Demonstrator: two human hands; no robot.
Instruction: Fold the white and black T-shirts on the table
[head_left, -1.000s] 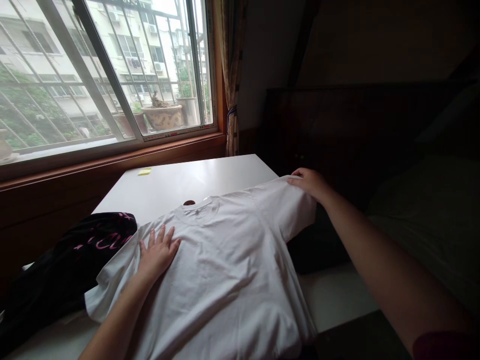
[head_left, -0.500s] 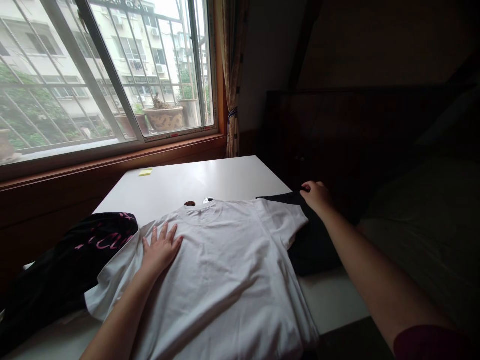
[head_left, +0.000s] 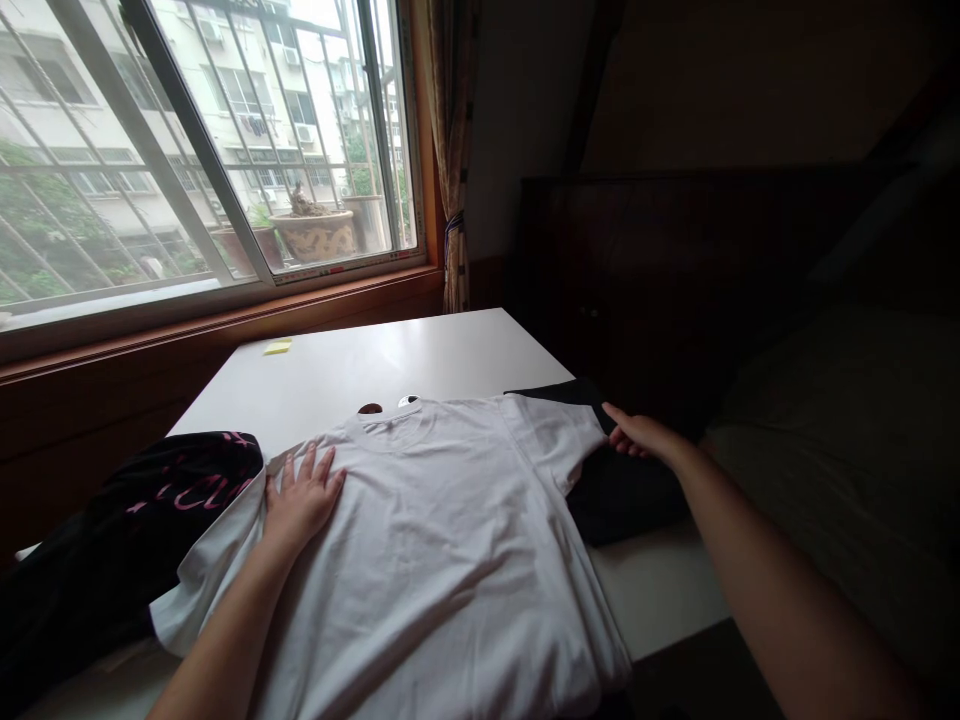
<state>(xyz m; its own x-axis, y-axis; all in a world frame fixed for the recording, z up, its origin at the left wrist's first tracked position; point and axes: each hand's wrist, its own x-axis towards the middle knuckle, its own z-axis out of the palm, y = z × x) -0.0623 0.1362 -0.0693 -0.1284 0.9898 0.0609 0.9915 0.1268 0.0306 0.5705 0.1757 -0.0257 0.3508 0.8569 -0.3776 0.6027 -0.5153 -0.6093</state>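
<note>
A white T-shirt [head_left: 442, 540] lies spread out with its collar at the far side and several creases across its front. My left hand [head_left: 300, 495] rests flat on its left shoulder area, fingers spread. By the right sleeve [head_left: 562, 435], my right hand [head_left: 641, 435] has its thumb stretched forward and its fingers partly curled, with a gap between them. It is beside the sleeve's edge, over a black cloth [head_left: 630, 495] that lies partly under the shirt. Whether the fingertips touch the sleeve is hard to make out.
The white table [head_left: 450, 345] carries a yellow sticky note [head_left: 277, 346] and two small round items, one brown [head_left: 370, 408] and one shiny [head_left: 407, 401], beyond the collar. A black garment with pink lettering [head_left: 187, 490] lies left. A barred window [head_left: 225, 150] and curtain [head_left: 454, 180] stand behind.
My right hand has let go of the black cloth's far edge and come nearer, beside the white sleeve. My left hand stays flat on the shirt. The view has shifted slightly.
</note>
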